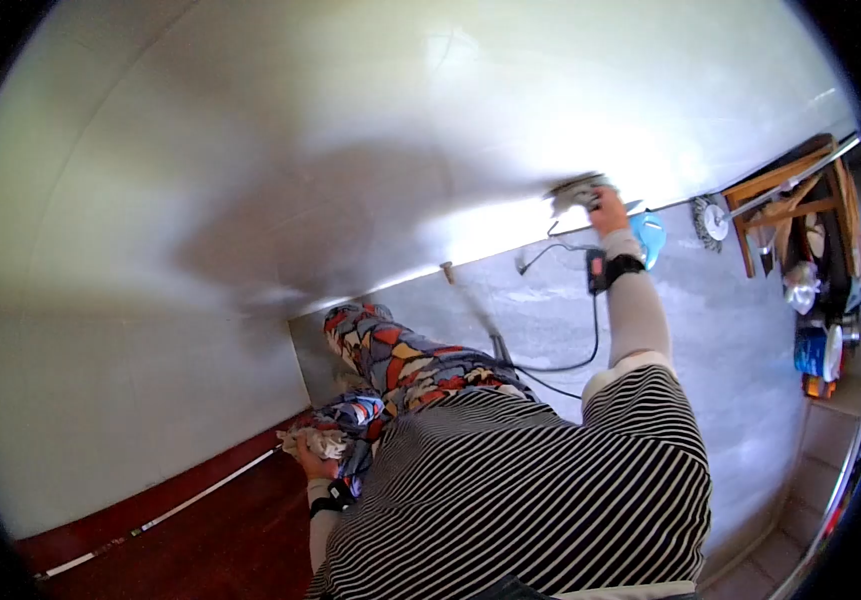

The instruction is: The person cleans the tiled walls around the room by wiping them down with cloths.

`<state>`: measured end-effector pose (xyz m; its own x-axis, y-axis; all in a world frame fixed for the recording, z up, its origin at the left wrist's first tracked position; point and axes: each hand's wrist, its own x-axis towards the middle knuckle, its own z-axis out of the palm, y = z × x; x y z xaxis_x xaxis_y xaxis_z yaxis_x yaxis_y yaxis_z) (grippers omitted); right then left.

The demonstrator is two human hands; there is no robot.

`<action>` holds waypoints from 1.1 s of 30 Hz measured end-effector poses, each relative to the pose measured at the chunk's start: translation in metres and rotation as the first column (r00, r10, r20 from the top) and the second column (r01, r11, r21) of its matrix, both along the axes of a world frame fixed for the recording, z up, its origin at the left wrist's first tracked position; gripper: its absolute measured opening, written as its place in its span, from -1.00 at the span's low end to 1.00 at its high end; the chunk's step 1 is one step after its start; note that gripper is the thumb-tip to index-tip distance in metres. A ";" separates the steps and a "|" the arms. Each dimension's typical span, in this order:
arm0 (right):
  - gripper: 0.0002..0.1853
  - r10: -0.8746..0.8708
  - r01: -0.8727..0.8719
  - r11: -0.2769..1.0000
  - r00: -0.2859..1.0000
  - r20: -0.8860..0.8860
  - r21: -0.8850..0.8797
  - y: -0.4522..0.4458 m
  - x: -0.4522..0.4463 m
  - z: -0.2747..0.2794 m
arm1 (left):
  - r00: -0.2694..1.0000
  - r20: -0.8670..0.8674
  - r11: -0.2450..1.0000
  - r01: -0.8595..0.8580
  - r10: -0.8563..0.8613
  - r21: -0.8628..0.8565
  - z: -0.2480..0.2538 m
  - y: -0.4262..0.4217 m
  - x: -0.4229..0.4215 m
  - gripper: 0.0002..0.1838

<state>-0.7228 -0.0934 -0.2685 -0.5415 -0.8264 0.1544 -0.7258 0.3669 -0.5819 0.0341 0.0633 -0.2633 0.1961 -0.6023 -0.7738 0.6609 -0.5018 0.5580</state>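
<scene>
Against the brightly lit pale wall [370, 130], my right hand [608, 212] holds a grey cloth [578, 192], its edges slightly blurred. A small black and red device [596, 271] with a cable hangs by my right wrist. Low on the left, my left hand [316, 462] is closed on a crumpled beige cloth [322, 442], near the dark red surface [240, 520] and beside my patterned trousers [400, 362].
A thin white rod [210, 490] lies along the dark red surface. On the right are a round mop head [712, 222] with a metal pole, a wooden stool [790, 190], a blue container [810, 350] and a light blue object [648, 240]. Black cables trail over the grey floor [550, 310].
</scene>
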 end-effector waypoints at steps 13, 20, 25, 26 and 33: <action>-0.85 0.045 0.075 0.900 0.964 -0.264 0.429 -0.074 0.151 -0.088 | 0.992 0.050 0.993 -0.119 0.118 -0.001 -0.005 -0.003 0.007 -0.66; -0.68 0.619 -0.619 0.785 0.785 0.034 -0.018 -0.098 0.342 -0.106 | 0.958 0.280 0.996 0.077 -0.065 -0.032 0.014 -0.006 -0.011 -0.68; -0.69 0.622 -0.624 0.779 0.761 0.185 -0.054 -0.091 0.300 -0.058 | 0.997 0.060 0.998 -0.049 0.047 0.048 0.017 -0.002 -0.023 -0.68; -0.76 0.581 -0.583 0.812 0.799 0.156 -0.036 -0.088 0.272 -0.068 | 0.997 0.059 0.997 -0.055 0.052 0.051 0.015 0.002 -0.022 -0.68; -0.91 0.175 -0.174 0.984 0.983 -0.048 0.030 -0.065 0.142 -0.108 | 0.685 0.643 0.882 0.471 -0.342 -0.033 -0.014 0.030 0.003 -0.51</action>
<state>-0.5811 -0.1585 -0.3768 -0.3808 -0.9115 0.1551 -0.8082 0.2467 -0.5347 0.0368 0.0935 -0.2778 0.2808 -0.8500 -0.4458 -0.0934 -0.4864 0.8687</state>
